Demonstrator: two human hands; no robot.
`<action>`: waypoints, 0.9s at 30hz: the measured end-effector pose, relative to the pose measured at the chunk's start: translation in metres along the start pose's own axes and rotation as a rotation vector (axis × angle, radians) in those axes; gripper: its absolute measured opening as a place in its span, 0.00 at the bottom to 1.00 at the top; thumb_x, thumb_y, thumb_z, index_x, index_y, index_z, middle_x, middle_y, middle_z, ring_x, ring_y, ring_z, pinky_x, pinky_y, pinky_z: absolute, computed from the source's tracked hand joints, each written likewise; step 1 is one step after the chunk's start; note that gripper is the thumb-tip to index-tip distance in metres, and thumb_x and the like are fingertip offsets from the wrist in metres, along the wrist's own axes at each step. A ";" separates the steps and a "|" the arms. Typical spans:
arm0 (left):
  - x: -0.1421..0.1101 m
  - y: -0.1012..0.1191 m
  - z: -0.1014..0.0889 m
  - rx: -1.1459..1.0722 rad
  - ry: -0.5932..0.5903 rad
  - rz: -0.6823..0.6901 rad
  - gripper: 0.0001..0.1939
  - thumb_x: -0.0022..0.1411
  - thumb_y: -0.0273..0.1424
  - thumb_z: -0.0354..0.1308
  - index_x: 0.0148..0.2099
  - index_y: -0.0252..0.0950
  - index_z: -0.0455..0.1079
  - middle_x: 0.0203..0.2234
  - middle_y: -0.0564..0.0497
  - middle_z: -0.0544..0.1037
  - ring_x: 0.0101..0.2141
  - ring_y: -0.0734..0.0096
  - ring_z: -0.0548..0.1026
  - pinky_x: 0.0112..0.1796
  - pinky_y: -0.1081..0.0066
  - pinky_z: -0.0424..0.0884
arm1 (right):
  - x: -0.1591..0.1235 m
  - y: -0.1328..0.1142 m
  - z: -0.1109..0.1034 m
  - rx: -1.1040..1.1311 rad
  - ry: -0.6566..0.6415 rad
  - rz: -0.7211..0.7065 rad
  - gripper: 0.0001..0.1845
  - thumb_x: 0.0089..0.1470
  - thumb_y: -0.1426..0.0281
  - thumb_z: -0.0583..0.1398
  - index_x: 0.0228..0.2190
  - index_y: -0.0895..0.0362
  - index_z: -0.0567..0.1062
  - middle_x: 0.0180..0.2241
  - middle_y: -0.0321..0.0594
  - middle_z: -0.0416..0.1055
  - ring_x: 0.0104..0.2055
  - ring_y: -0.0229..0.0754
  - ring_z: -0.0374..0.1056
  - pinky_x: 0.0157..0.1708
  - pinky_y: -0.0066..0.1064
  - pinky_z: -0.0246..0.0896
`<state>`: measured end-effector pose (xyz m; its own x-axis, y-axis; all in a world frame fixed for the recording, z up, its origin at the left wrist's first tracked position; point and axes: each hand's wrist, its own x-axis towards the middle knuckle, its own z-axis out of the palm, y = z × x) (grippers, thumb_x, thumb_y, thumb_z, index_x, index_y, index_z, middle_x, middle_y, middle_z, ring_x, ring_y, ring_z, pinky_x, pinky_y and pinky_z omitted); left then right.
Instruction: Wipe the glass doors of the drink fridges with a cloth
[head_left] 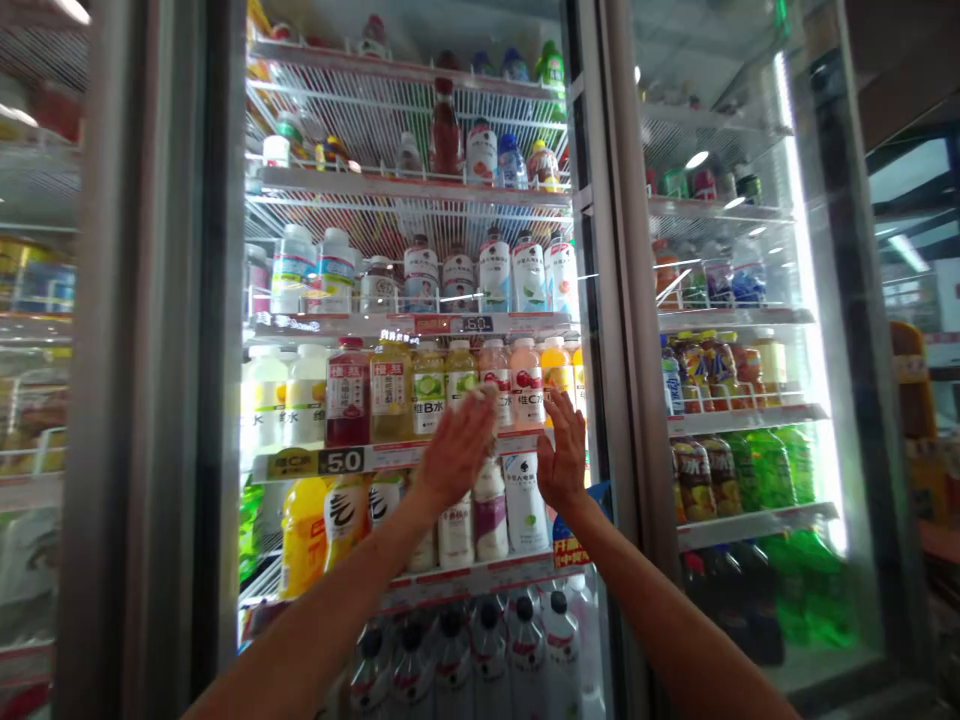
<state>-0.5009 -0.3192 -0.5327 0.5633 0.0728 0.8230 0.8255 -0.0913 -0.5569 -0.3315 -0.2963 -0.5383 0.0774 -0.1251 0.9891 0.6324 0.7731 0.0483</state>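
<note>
Both my hands are raised before the middle section of a drinks fridge, palms roughly facing each other, with no item visible in either. My left hand, slightly blurred, is open with fingers stretched; it partly covers a pale pink bottle with a cherry label. My right hand is open too, its fingers apart, in front of an orange-capped bottle. Between them shows another pink bottle. Below stands a white bottle with a green fruit on its label. Whether either hand touches anything, I cannot tell.
Left of my hands stand green-labelled bottles and a dark red bottle. A price tag reads 5.0. A metal door frame rises on the right, beside another glass-fronted section with green bottles. Several black-capped bottles fill the bottom.
</note>
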 end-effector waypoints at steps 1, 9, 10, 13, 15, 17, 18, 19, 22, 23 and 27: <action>-0.004 -0.006 -0.003 0.028 0.048 -0.145 0.28 0.62 0.30 0.44 0.64 0.33 0.46 0.62 0.45 0.49 0.63 0.60 0.38 0.60 0.55 0.44 | -0.002 -0.004 0.001 0.007 0.002 -0.003 0.26 0.57 0.72 0.46 0.58 0.52 0.53 0.59 0.44 0.55 0.64 0.44 0.44 0.60 0.50 0.43; -0.046 -0.073 -0.038 0.094 0.107 -0.099 0.27 0.63 0.29 0.44 0.64 0.35 0.46 0.62 0.47 0.49 0.63 0.65 0.40 0.60 0.61 0.44 | -0.015 -0.028 0.010 0.046 -0.037 -0.034 0.27 0.56 0.74 0.47 0.58 0.53 0.53 0.59 0.46 0.55 0.64 0.44 0.45 0.59 0.51 0.43; -0.051 -0.083 -0.042 0.124 0.182 -0.259 0.29 0.63 0.28 0.44 0.64 0.31 0.43 0.63 0.43 0.46 0.63 0.62 0.37 0.60 0.57 0.42 | -0.017 -0.030 0.012 0.044 -0.041 -0.034 0.27 0.56 0.74 0.48 0.58 0.53 0.53 0.59 0.46 0.55 0.64 0.45 0.45 0.59 0.51 0.43; -0.065 -0.093 -0.049 0.147 0.233 -0.373 0.31 0.62 0.26 0.44 0.65 0.26 0.39 0.63 0.37 0.41 0.63 0.56 0.33 0.60 0.53 0.41 | -0.023 -0.041 0.020 0.062 -0.057 -0.044 0.27 0.56 0.74 0.48 0.58 0.53 0.53 0.59 0.46 0.55 0.64 0.45 0.45 0.59 0.51 0.44; -0.072 -0.082 -0.046 0.075 0.098 -0.107 0.29 0.62 0.28 0.45 0.65 0.34 0.43 0.63 0.44 0.47 0.63 0.62 0.39 0.60 0.60 0.45 | -0.026 -0.054 0.026 0.102 -0.083 -0.074 0.27 0.55 0.75 0.47 0.57 0.54 0.53 0.59 0.46 0.55 0.64 0.44 0.45 0.60 0.51 0.44; -0.070 -0.069 -0.041 -0.006 -0.003 0.108 0.29 0.62 0.28 0.46 0.64 0.39 0.45 0.62 0.48 0.51 0.63 0.65 0.42 0.60 0.63 0.47 | -0.029 -0.070 0.031 0.152 -0.108 -0.108 0.28 0.55 0.75 0.47 0.57 0.54 0.54 0.59 0.45 0.56 0.64 0.44 0.45 0.60 0.50 0.46; -0.065 -0.064 -0.039 -0.027 0.010 0.086 0.29 0.62 0.29 0.46 0.64 0.38 0.44 0.62 0.47 0.51 0.63 0.65 0.42 0.60 0.62 0.47 | -0.029 -0.077 0.033 0.185 -0.116 -0.124 0.28 0.55 0.76 0.47 0.57 0.53 0.54 0.59 0.45 0.56 0.64 0.44 0.45 0.59 0.50 0.47; -0.059 -0.060 -0.036 -0.041 0.061 -0.011 0.30 0.62 0.29 0.46 0.65 0.37 0.43 0.62 0.45 0.50 0.63 0.63 0.41 0.60 0.60 0.47 | -0.030 -0.084 0.035 0.225 -0.121 -0.139 0.29 0.54 0.77 0.47 0.57 0.53 0.54 0.59 0.45 0.56 0.64 0.44 0.46 0.59 0.49 0.49; -0.039 -0.050 -0.027 -0.174 0.170 -0.229 0.32 0.63 0.30 0.44 0.66 0.36 0.34 0.63 0.41 0.45 0.62 0.62 0.43 0.59 0.58 0.52 | -0.028 -0.095 0.042 0.354 -0.116 -0.135 0.29 0.55 0.77 0.46 0.58 0.52 0.53 0.60 0.44 0.55 0.63 0.42 0.48 0.58 0.45 0.54; -0.036 -0.047 -0.024 -0.244 0.164 -0.224 0.32 0.64 0.30 0.42 0.66 0.36 0.31 0.63 0.41 0.44 0.62 0.65 0.45 0.58 0.59 0.54 | -0.027 -0.097 0.046 0.376 -0.110 -0.106 0.29 0.55 0.77 0.46 0.58 0.53 0.53 0.60 0.44 0.54 0.63 0.42 0.49 0.58 0.43 0.55; -0.051 -0.044 -0.022 -0.267 0.120 -0.261 0.32 0.64 0.30 0.41 0.66 0.35 0.31 0.62 0.39 0.47 0.62 0.64 0.46 0.58 0.57 0.52 | -0.030 -0.098 0.068 0.259 -0.136 -0.070 0.27 0.56 0.73 0.46 0.58 0.57 0.53 0.60 0.47 0.53 0.63 0.42 0.48 0.59 0.41 0.52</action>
<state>-0.5661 -0.3407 -0.5477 0.3146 0.0124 0.9491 0.8935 -0.3414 -0.2917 -0.4479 -0.3262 -0.5632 -0.0749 -0.1127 0.9908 0.4134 0.9007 0.1337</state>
